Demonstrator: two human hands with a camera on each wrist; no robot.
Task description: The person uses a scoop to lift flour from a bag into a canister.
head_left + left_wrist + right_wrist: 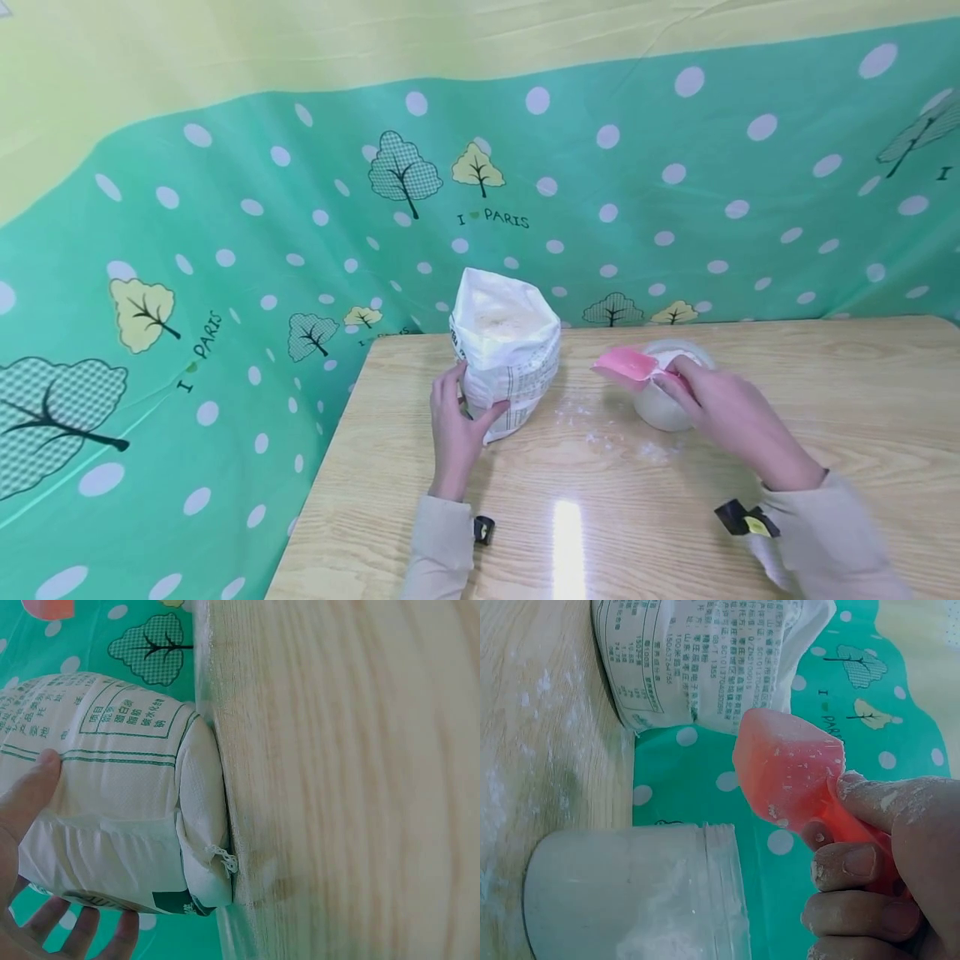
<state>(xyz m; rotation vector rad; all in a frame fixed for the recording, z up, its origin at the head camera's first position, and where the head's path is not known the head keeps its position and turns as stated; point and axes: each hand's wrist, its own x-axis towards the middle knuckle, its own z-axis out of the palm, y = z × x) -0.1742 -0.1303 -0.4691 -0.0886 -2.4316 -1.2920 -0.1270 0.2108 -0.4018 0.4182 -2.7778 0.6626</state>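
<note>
An open white flour bag (525,379) stands upright on the table, with pale powder inside its mouth. My left hand (459,429) holds its lower left part, thumb on the printed front and fingers round the side. In my right hand (727,408) is the handle of a pink scoop (628,364), raised above a translucent tub (663,412) to the bag's right. The right wrist view shows the scoop's bowl (787,769) dusted with white powder, and powder clings to the fingers (851,866). White powder also lies inside the tub.
Spilled white powder (592,437) speckles the wooden table (375,500) between bag and tub. Behind the table's back edge hangs a green dotted cloth (570,233) with tree prints. Light glares off the tabletop near the front.
</note>
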